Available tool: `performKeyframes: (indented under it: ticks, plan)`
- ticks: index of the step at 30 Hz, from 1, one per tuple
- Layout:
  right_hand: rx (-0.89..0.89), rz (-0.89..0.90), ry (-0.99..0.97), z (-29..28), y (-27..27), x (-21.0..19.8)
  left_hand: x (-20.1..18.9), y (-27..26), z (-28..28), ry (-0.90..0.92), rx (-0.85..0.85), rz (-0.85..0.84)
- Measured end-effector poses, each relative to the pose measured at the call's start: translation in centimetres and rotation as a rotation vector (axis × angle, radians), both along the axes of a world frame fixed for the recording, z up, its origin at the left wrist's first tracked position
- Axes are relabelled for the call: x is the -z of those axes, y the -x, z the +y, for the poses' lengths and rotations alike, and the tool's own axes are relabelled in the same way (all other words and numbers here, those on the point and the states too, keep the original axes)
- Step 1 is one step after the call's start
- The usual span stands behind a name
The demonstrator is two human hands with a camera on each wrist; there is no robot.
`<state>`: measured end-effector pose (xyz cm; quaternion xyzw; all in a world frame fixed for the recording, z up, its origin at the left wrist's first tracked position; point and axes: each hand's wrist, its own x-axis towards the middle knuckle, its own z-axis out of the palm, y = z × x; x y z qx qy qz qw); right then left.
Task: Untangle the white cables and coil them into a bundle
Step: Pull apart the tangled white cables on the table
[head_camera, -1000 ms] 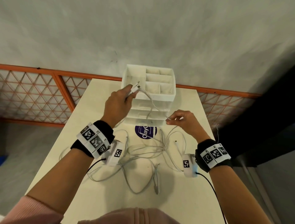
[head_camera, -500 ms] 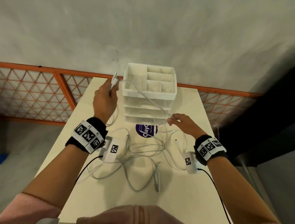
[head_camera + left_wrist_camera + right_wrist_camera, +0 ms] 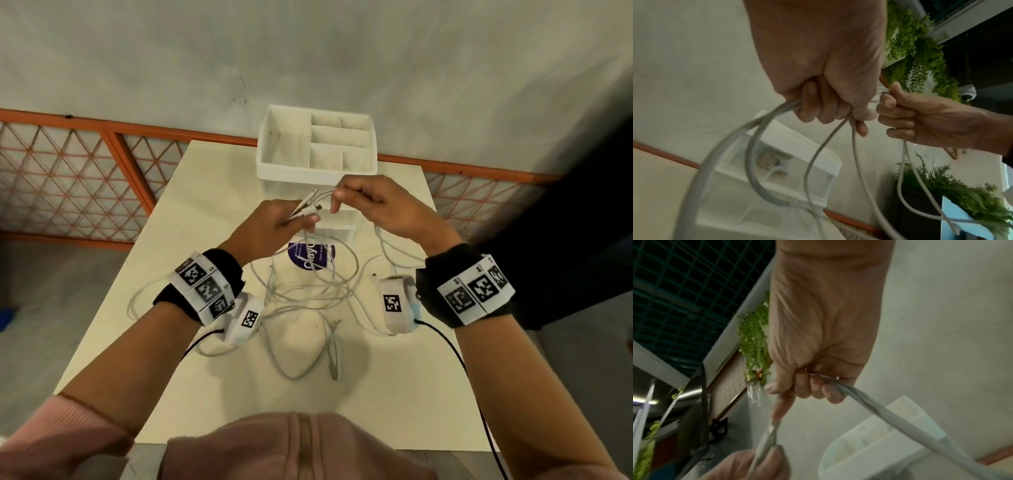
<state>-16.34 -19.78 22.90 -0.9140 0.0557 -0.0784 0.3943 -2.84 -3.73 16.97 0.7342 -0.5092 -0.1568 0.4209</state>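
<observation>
Several white cables (image 3: 308, 294) lie tangled on the cream table (image 3: 191, 219). My left hand (image 3: 301, 222) is raised in front of the organizer and grips a few cable ends, their plugs (image 3: 310, 204) sticking out toward the right hand. In the left wrist view the left hand (image 3: 826, 112) is a fist around looping cable strands (image 3: 760, 146). My right hand (image 3: 337, 202) pinches a cable just right of those plugs. The right wrist view shows the right hand (image 3: 813, 389) curled round a cable (image 3: 879, 410) that trails down to the table.
A white compartment organizer (image 3: 317, 174) with drawers stands at the table's far edge, right behind both hands. A purple round sticker (image 3: 310, 257) sits under the cables. An orange lattice railing (image 3: 68, 178) runs behind the table. Black wrist-camera leads (image 3: 455, 356) trail toward me.
My left hand came back from the organizer's far left to the centre with its cable end. The right hand rose and moved left to meet it, so both hands now hold cables together.
</observation>
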Motion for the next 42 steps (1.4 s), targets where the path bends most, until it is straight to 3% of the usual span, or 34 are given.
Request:
performKeyframes:
  ticks: [4, 6, 10, 14, 17, 19, 21, 23, 25, 27, 29, 33, 36, 39, 42]
  plan:
    - [0.166, 0.055, -0.046, -1.9, 2.9, 2.1, -0.4, -1.4, 2.0, -0.074, -0.130, -0.395]
    - [0.300, 0.165, -0.003, -2.8, 4.6, 3.9, -0.8, -2.2, 3.2, -0.161, -0.150, -0.497]
    - [0.373, 0.362, 0.094, -2.9, 7.3, 8.4, 0.7, -1.6, 4.8, -0.338, 0.006, -0.573]
    - [0.380, 0.526, 0.064, -1.8, 9.5, 14.1, 4.7, 0.8, 5.2, -0.441, 0.129, -0.561]
    - [0.429, 0.492, 0.108, 0.6, 12.5, 19.2, 7.9, 3.8, 5.3, -0.492, 0.178, -0.617]
    - [0.489, 0.308, 0.187, 2.2, 12.9, 20.7, 8.4, 4.6, 5.1, -0.482, 0.156, -0.630]
    - [0.457, 0.128, 0.262, 3.0, 12.3, 20.5, 8.0, 4.4, 4.3, -0.486, 0.127, -0.655]
    - [0.227, 0.097, 0.218, 3.3, 11.1, 20.1, 7.9, 4.2, 3.7, -0.475, 0.106, -0.666]
    - [0.006, 0.224, 0.108, 3.9, 10.1, 20.2, 7.7, 4.1, 3.2, -0.473, 0.104, -0.652]
    - [-0.099, 0.380, 0.137, 4.1, 9.3, 21.1, 7.6, 4.0, 2.8, -0.479, 0.114, -0.656]
    - [-0.104, 0.474, 0.194, 4.3, 8.8, 21.9, 7.2, 3.8, 2.6, -0.475, 0.115, -0.635]
    - [-0.083, 0.466, 0.135, 4.1, 8.7, 21.9, 7.4, 3.8, 2.9, -0.500, 0.107, -0.580]
    - [-0.164, 0.461, 0.158, 3.6, 8.0, 20.6, 7.6, 4.0, 3.2, -0.504, 0.080, -0.556]
    - [-0.184, 0.418, 0.065, 3.5, 7.0, 17.8, 6.9, 3.7, 3.2, -0.507, 0.058, -0.471]
    - [-0.122, 0.319, -0.217, 3.5, 5.9, 13.5, 6.5, 3.0, 3.1, -0.451, 0.085, -0.211]
